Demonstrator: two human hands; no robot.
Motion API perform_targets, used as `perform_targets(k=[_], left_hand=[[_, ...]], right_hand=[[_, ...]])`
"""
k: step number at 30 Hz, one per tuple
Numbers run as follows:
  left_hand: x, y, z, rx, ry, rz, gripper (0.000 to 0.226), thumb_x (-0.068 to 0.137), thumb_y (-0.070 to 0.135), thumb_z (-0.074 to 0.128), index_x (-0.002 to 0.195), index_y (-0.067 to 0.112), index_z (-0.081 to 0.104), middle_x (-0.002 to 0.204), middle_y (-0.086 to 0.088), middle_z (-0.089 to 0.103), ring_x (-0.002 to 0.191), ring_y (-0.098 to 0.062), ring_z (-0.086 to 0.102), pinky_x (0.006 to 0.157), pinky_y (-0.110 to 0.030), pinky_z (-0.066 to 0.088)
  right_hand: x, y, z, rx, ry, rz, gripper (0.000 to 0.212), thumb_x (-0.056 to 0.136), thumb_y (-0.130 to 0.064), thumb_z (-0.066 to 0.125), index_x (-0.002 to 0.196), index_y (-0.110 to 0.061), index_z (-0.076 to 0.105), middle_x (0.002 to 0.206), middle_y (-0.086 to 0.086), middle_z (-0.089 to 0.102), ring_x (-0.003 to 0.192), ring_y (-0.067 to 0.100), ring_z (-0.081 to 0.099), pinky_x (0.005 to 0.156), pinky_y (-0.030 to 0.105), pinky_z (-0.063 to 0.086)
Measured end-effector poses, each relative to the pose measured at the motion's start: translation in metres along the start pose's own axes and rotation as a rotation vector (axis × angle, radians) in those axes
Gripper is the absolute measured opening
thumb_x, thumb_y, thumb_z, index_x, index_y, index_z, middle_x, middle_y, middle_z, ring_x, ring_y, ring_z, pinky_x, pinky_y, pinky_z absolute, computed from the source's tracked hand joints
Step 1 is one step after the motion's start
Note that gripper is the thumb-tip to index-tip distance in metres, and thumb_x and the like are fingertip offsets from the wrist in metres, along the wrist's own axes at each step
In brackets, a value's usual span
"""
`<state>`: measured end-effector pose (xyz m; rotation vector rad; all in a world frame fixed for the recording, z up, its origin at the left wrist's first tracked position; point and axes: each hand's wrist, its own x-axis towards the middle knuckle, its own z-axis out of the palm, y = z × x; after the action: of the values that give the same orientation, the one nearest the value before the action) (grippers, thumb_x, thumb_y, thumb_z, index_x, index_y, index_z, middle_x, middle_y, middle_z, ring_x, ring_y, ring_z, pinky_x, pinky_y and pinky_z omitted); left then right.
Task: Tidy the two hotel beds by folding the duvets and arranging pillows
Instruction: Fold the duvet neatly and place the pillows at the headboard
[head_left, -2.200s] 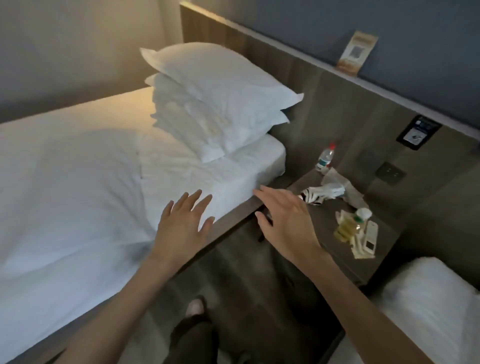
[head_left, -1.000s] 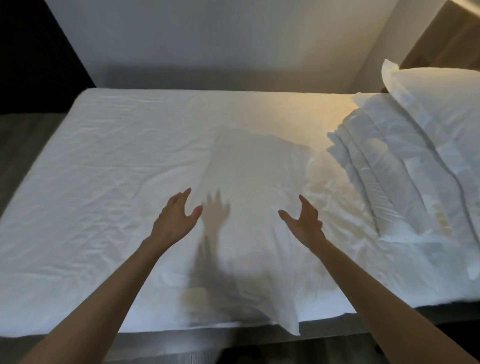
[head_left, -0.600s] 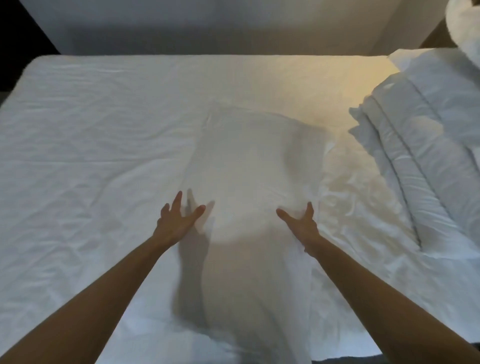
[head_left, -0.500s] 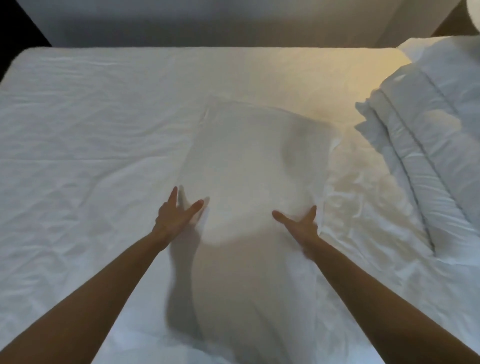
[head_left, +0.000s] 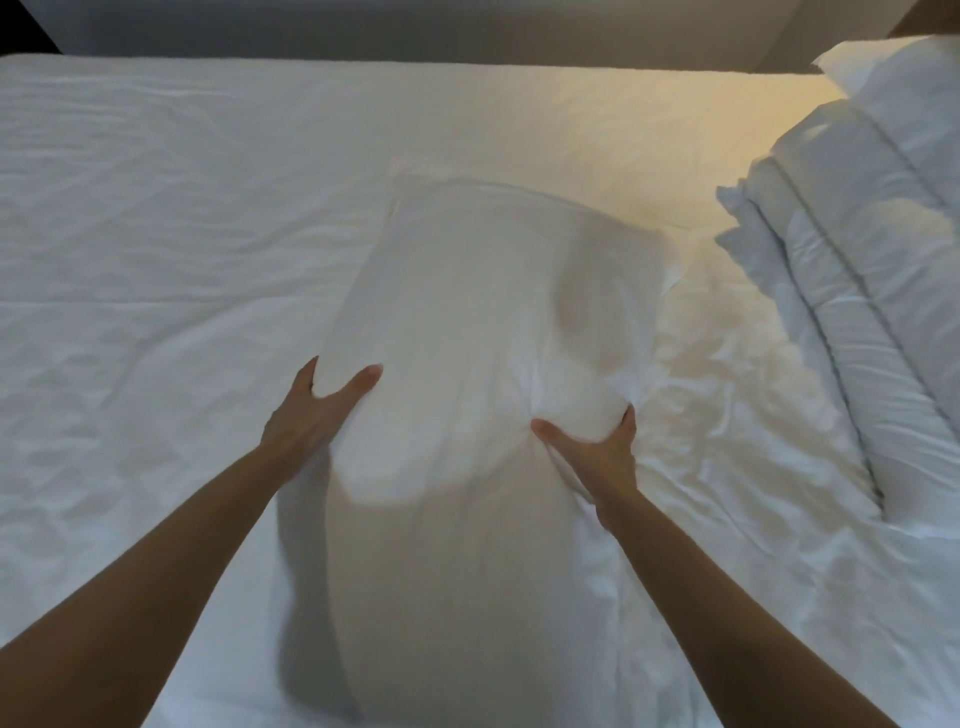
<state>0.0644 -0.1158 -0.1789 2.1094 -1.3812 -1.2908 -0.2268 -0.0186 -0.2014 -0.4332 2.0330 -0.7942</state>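
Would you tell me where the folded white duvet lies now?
In the head view, the folded white duvet lies at the right of the white-sheeted bed, just right of the plump white pillow.

**A Bedroom in Hotel White**

Reads as a bedroom, plain and hotel-like. Fills nearly the whole view with one bed under a creased white sheet. Carries only matching white linen: a pillow mid-bed, a folded duvet stacked at the right edge, a second pillow at the far right corner. Ends at the far edge against a bare wall, with warm yellow light spilling over the far right of the sheet.
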Motion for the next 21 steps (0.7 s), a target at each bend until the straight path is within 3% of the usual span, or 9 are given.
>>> perform_targets(k=[5, 11, 18, 21], left_hand=[[-0.043, 0.015, -0.010, -0.114, -0.017, 0.041, 0.093, 0.060, 0.089, 0.058, 0.134, 0.034, 0.050, 0.125, 0.008, 0.061, 0.112, -0.021, 0.058, 0.096, -0.040, 0.042], [-0.111, 0.037, -0.021, -0.235, 0.036, 0.035, 0.073, 0.073, 0.069, 0.066, 0.132, 0.026, 0.054, 0.119, 0.003, 0.062, 0.103, -0.020, 0.058, 0.089, -0.034, 0.042], [-0.177, 0.062, -0.055, -0.297, 0.043, 0.123, 0.067, 0.069, 0.070, 0.070, 0.122, 0.031, 0.060, 0.113, 0.006, 0.066, 0.102, -0.020, 0.063, 0.093, -0.041, 0.049], [-0.215, 0.066, -0.075, -0.330, 0.036, 0.197, 0.066, 0.071, 0.066, 0.070, 0.125, 0.030, 0.059, 0.116, 0.006, 0.065, 0.104, -0.019, 0.061, 0.091, -0.037, 0.047]], right_hand=[[-0.034, -0.011, -0.026, -0.052, 0.070, -0.046, 0.116, 0.062, -0.066, 0.077, 0.150, -0.019, 0.019, 0.143, 0.009, 0.046, 0.129, 0.033, 0.047, 0.106, 0.046, 0.040], [-0.094, -0.042, -0.069, -0.150, 0.251, -0.129, 0.102, 0.063, -0.071, 0.072, 0.141, -0.017, 0.036, 0.128, 0.006, 0.059, 0.116, 0.032, 0.057, 0.095, 0.043, 0.047], [-0.173, -0.070, -0.115, -0.130, 0.376, -0.249, 0.098, 0.063, -0.069, 0.074, 0.140, -0.018, 0.040, 0.126, 0.005, 0.061, 0.117, 0.029, 0.056, 0.093, 0.040, 0.044], [-0.219, -0.068, -0.132, -0.100, 0.418, -0.284, 0.100, 0.061, -0.072, 0.073, 0.140, -0.019, 0.040, 0.127, 0.004, 0.060, 0.118, 0.029, 0.056, 0.096, 0.041, 0.043]])
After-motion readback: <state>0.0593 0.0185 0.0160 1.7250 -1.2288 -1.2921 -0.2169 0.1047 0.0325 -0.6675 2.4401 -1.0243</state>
